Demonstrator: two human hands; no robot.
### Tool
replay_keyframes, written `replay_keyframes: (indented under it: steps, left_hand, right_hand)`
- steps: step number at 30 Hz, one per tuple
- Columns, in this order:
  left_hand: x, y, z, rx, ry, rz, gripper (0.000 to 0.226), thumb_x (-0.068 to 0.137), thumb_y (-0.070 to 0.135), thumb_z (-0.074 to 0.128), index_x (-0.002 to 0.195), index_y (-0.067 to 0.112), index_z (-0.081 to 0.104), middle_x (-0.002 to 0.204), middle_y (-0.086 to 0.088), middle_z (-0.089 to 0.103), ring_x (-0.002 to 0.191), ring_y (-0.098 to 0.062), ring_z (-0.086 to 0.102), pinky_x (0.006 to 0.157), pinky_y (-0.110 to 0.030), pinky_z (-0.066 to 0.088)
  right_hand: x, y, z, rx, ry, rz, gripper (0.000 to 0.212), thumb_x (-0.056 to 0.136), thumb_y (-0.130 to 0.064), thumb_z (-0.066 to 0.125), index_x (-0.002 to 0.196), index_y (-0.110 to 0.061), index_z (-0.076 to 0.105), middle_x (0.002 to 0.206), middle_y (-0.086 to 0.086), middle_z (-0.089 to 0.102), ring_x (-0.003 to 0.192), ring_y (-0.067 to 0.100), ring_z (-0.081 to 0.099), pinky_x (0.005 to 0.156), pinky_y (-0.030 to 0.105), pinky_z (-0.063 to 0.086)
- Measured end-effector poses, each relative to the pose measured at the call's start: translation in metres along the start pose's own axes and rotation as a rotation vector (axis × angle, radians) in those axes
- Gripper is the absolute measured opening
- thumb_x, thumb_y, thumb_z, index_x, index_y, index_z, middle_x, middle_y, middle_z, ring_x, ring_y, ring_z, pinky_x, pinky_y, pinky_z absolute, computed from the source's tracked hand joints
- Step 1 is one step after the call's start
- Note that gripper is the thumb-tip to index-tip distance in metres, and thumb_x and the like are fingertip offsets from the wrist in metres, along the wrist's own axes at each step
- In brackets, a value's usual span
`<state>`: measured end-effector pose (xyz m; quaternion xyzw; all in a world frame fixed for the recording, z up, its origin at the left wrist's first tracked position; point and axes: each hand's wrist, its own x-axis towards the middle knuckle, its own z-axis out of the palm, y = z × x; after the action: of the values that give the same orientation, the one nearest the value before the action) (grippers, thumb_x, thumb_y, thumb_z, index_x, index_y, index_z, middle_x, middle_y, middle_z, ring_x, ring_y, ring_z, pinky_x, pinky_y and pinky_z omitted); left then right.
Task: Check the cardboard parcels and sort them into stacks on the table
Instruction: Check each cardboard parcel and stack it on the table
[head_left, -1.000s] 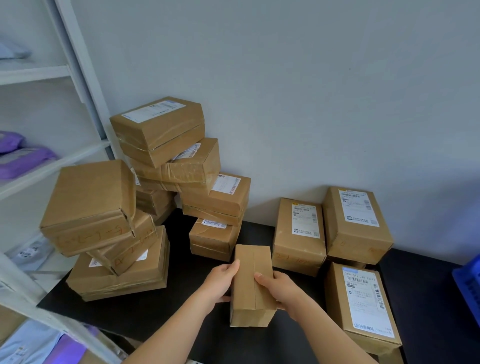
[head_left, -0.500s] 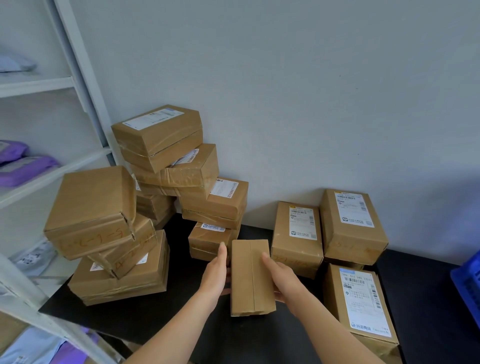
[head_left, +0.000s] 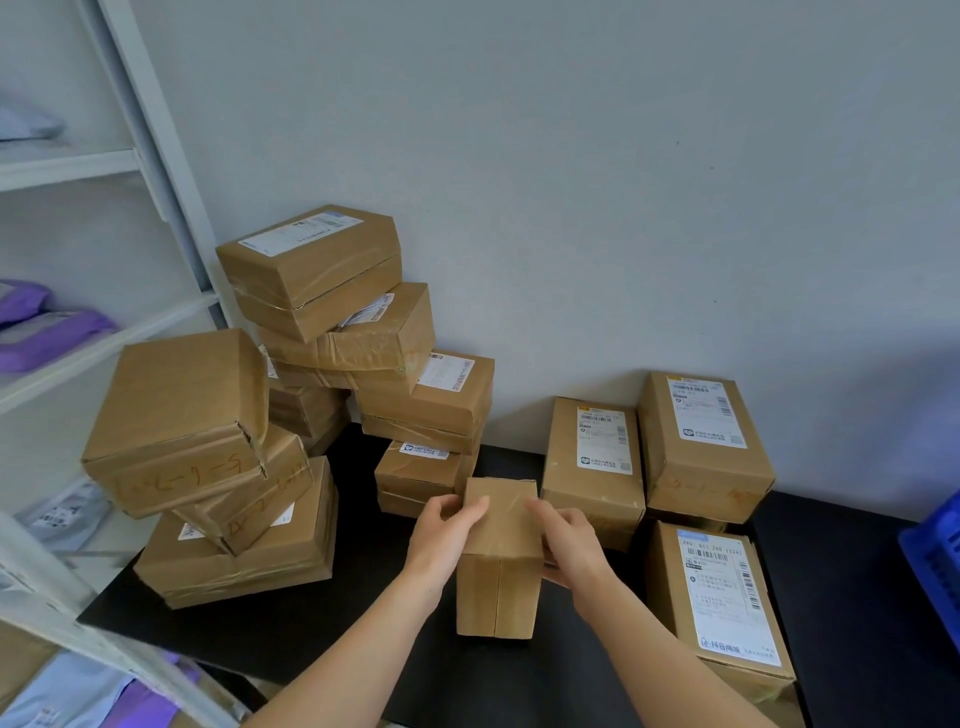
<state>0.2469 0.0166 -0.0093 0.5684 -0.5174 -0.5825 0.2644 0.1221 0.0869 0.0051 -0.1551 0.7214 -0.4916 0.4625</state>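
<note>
Standing upright over the black table (head_left: 332, 639), near its middle, a small plain parcel (head_left: 498, 587) is gripped from both sides; whether its lower end touches the table cannot be told. The left hand (head_left: 441, 540) is curled round its left edge with the thumb laid on the upper face. The right hand (head_left: 569, 545) is wrapped round the right edge. At nine o'clock from it a leaning stack (head_left: 234, 499) of three is seen, and at eleven o'clock a taller stack (head_left: 363, 353) by the wall. From one to four o'clock, labelled parcels (head_left: 592, 467) are laid label up.
</note>
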Motion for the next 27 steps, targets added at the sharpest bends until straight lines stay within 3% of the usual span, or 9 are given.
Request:
replay_keyframes:
  steps: [7, 11, 13, 19, 27]
  left_hand:
    - [0.004, -0.007, -0.004, 0.037, -0.068, -0.005, 0.064, 0.079, 0.041, 0.074, 0.132, 0.026, 0.041, 0.113, 0.005, 0.049, 0.104, -0.015, 0.051, 0.09, -0.038, 0.05]
    - [0.006, -0.007, -0.007, -0.021, -0.161, -0.067, 0.068, 0.078, 0.039, 0.075, 0.133, 0.031, 0.037, 0.105, 0.009, 0.048, 0.091, -0.01, 0.051, 0.064, -0.027, 0.048]
    - [0.007, -0.008, -0.008, -0.034, -0.186, -0.076, 0.065, 0.078, 0.04, 0.075, 0.132, 0.032, 0.039, 0.104, 0.01, 0.05, 0.091, -0.009, 0.051, 0.06, -0.026, 0.046]
    - [0.012, -0.009, -0.011, -0.019, -0.21, -0.037, 0.056, 0.082, 0.034, 0.072, 0.13, 0.026, 0.047, 0.112, 0.005, 0.056, 0.097, -0.012, 0.055, 0.066, -0.027, 0.049]
    - [0.01, -0.009, -0.012, -0.02, -0.223, -0.021, 0.044, 0.084, 0.033, 0.07, 0.12, 0.03, 0.047, 0.107, 0.007, 0.055, 0.095, -0.011, 0.054, 0.068, -0.026, 0.048]
  right_hand:
    - [0.001, 0.006, 0.005, -0.198, -0.024, -0.069, 0.064, 0.083, -0.043, 0.067, 0.136, -0.023, 0.039, 0.13, 0.004, 0.05, 0.114, 0.022, 0.051, 0.1, 0.043, 0.045]
    - [0.002, 0.009, 0.006, -0.212, -0.074, -0.055, 0.067, 0.085, -0.042, 0.064, 0.142, -0.025, 0.034, 0.131, 0.004, 0.048, 0.113, 0.022, 0.051, 0.099, 0.042, 0.045]
    - [0.004, 0.009, 0.007, -0.215, -0.086, -0.045, 0.067, 0.085, -0.043, 0.063, 0.142, -0.025, 0.034, 0.13, 0.004, 0.049, 0.113, 0.022, 0.051, 0.099, 0.042, 0.045]
    - [0.01, 0.009, 0.009, -0.249, -0.089, -0.042, 0.066, 0.085, -0.042, 0.062, 0.142, -0.025, 0.034, 0.131, 0.003, 0.049, 0.112, 0.021, 0.052, 0.094, 0.038, 0.047]
    - [0.013, 0.014, 0.011, -0.265, -0.064, -0.047, 0.065, 0.084, -0.046, 0.061, 0.14, -0.026, 0.035, 0.128, 0.002, 0.05, 0.11, 0.02, 0.052, 0.093, 0.037, 0.047]
